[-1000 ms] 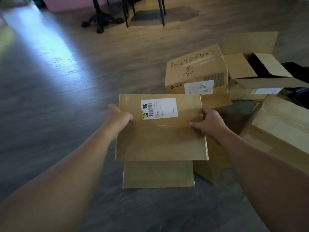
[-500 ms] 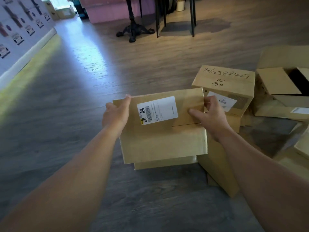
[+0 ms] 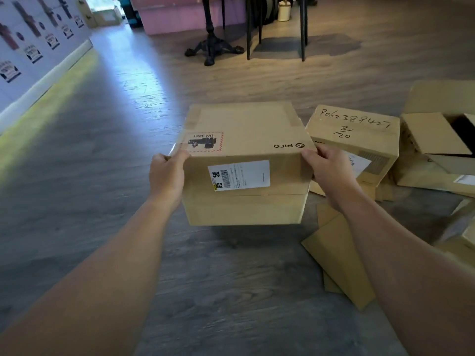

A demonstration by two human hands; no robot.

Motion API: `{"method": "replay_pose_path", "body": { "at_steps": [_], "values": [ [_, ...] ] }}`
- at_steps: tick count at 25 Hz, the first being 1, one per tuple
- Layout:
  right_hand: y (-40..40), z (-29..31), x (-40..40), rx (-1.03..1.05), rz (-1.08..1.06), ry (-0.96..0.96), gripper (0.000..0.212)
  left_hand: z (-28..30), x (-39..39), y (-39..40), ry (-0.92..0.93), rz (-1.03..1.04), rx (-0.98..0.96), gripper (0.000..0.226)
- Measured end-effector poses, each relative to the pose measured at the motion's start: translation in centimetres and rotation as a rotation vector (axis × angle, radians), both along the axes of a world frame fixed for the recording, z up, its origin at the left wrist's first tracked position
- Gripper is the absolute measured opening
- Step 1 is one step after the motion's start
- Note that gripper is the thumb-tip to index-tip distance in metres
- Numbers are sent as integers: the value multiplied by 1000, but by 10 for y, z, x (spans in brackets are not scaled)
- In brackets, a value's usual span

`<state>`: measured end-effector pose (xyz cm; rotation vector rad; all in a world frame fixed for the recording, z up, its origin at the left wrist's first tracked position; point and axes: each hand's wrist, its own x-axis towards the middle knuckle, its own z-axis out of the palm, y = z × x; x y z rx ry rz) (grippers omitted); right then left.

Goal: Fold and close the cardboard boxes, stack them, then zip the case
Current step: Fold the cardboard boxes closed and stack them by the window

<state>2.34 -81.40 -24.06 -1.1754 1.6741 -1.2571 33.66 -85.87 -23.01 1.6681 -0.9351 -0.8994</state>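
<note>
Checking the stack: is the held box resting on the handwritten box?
No, both hands hold the box apart, left of the handwritten box.

Likely a café or shop: grey-brown wood-plank floor [image 3: 231, 291], black cast-iron pedestal table base [image 3: 213, 48], pink counter front [image 3: 180, 19], brown cardboard shipping boxes [image 3: 354, 140].

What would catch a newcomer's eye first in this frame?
The closed box at centre, held off the floor by the left hand and right hand, each with a grip on an upper corner; a white barcode label faces the camera. To its right, on the floor, stands a box with handwritten numbers, and beyond that an open box with flaps up. Flat cardboard lies at lower right.
</note>
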Motion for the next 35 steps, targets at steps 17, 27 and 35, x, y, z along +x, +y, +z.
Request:
{"method": "replay_pose_path", "body": {
  "at_steps": [17, 27, 35],
  "values": [
    [55, -117, -22, 270, 116, 429, 28, -84, 27, 41, -503, -517, 313, 21],
    [51, -115, -45, 354, 36, 410, 13, -67, 13, 34, 61, -301, 362, 48],
    [49, -105, -48, 551, 7, -108, 18, -73, 28, 27, 360, -433, 588, 102]
  ]
}}
